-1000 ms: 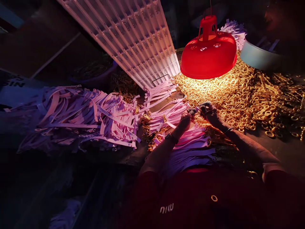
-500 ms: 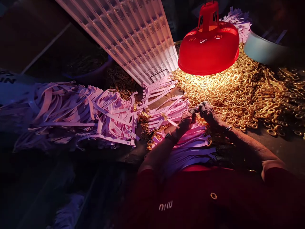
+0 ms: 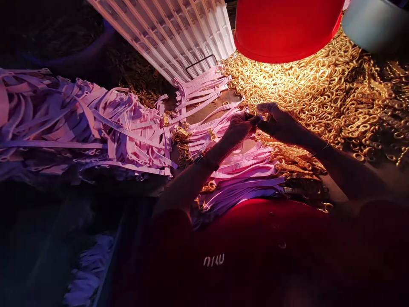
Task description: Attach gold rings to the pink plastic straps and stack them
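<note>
My left hand [image 3: 238, 128] and my right hand [image 3: 275, 121] meet fingertip to fingertip above a stack of pink straps [image 3: 243, 170] in front of me. Both are pinched shut on something small between them that I cannot make out. A wide heap of golden metal rings [image 3: 319, 94] lies just behind and to the right of my right hand, lit by a red lamp shade [image 3: 284, 30] hanging overhead. More pink straps with gold rings [image 3: 204, 132] lie just left of my left hand.
A big pile of loose pink straps [image 3: 79, 123] covers the left of the table. A white plastic grid panel [image 3: 169, 34] leans at the back. A pale round basin [image 3: 373, 21] sits at the top right. The near left is dark.
The view has tilted down and closer, so everything has slid up the picture. My hands have stayed together, pinching at the same spot over the straps.
</note>
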The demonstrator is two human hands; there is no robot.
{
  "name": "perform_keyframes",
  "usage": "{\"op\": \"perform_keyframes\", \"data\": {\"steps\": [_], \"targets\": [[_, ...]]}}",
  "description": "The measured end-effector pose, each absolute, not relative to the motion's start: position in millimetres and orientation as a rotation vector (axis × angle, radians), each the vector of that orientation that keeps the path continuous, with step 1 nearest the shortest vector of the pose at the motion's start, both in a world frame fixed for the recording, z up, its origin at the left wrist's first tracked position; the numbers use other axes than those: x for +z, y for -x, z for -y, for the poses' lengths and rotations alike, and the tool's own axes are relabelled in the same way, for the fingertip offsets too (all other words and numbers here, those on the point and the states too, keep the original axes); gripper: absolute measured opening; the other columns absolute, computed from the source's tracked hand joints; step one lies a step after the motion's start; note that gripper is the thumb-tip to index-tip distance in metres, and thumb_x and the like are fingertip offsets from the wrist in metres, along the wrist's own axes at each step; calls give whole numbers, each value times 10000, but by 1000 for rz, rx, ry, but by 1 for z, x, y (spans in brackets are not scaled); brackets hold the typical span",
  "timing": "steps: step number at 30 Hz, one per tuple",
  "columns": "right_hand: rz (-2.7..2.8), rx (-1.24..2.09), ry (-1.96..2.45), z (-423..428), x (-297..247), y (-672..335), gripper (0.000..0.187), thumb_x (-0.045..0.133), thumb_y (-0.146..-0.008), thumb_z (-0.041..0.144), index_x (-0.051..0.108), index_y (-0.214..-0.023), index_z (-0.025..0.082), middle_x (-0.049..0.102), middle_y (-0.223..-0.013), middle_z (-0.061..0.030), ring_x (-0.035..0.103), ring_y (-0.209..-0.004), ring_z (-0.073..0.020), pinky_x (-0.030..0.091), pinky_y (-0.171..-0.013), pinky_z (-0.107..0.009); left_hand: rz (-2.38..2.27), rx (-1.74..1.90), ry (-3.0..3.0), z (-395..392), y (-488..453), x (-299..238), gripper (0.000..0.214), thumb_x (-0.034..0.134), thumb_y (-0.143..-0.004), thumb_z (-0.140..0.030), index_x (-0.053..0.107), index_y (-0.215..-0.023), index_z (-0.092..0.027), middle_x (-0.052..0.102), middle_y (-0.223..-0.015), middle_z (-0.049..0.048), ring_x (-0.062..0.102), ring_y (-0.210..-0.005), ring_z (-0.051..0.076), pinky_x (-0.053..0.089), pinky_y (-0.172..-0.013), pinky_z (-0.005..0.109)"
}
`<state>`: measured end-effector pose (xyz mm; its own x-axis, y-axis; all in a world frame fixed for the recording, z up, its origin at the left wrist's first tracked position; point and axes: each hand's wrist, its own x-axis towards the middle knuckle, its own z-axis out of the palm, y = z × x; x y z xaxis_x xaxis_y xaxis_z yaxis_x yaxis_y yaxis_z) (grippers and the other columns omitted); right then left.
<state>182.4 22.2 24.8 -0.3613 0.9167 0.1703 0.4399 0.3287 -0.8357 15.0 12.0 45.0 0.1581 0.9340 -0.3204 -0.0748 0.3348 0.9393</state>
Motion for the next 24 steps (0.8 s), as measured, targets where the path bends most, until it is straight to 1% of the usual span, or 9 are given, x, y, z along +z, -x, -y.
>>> {"op": "perform_keyframes", "data": {"steps": [1,3,6,10,13,16,18,22,24], "targets": [[2032,875,1193,-11,33,-186,510,644,-899,475,550,-1274,143,492,-647,28,424,-577,-121,310,-588,-267,-1162,903,-973,-8,-13,54,256,759,-831,-237,578,-695,-116,444,-520,-53,366,-468,22,233,-495,175],[2222,743,1191,15,47,-194,506,605,-928,456,535,-1317,139,494,-641,16,421,-559,-133,276,-583,-275,-1147,873,-1025,5,-8,70,237,767,-813,-221,605,-691,-97,447,-530,-48,360,-486,15,234,-506,164],[2346,642,1186,55,58,-205,472,539,-969,499,559,-1275,140,503,-623,-6,440,-553,-150,239,-578,-285,-1133,764,-1077,33,-3,80,207,781,-776,-203,638,-681,-88,471,-549,-34,381,-509,24,251,-512,169],[2480,711,1120,96,50,-215,442,491,-992,508,585,-1196,127,555,-633,-33,447,-526,-150,208,-557,-292,-1066,612,-1031,70,-2,68,255,827,-716,-274,655,-649,-98,472,-532,-28,397,-510,47,267,-499,192],[2492,753,1097,117,39,-221,458,521,-976,520,587,-1193,121,610,-691,-70,496,-564,-169,253,-563,-295,-978,599,-964,93,-5,54,331,856,-678,-367,657,-635,-105,515,-546,-13,419,-522,63,309,-502,208],[2420,761,1134,130,33,-222,446,527,-971,528,603,-1162,133,626,-717,-94,520,-592,-187,297,-574,-307,-892,620,-892,112,-7,47,373,853,-680,-435,671,-669,-109,610,-637,29,513,-592,101,407,-563,235],[2353,819,1169,135,32,-219,421,532,-963,536,616,-1116,153,628,-712,-94,525,-590,-191,317,-569,-313,-892,654,-865,122,-8,48,377,846,-694,-446,671,-682,-113,622,-648,33,525,-598,105,423,-574,240],[2121,1072,1250,135,33,-209,362,541,-944,510,593,-1109,191,653,-732,-72,550,-602,-182,385,-568,-304,-927,760,-839,131,-11,52,342,845,-713,-416,666,-710,-124,633,-660,27,552,-615,112,452,-591,239],[2039,1212,1237,132,32,-204,319,530,-936,503,577,-1027,201,656,-736,-59,545,-590,-165,398,-550,-288,-919,785,-809,131,-12,52,339,848,-711,-412,664,-721,-128,656,-688,34,580,-640,123,482,-619,248]]}}
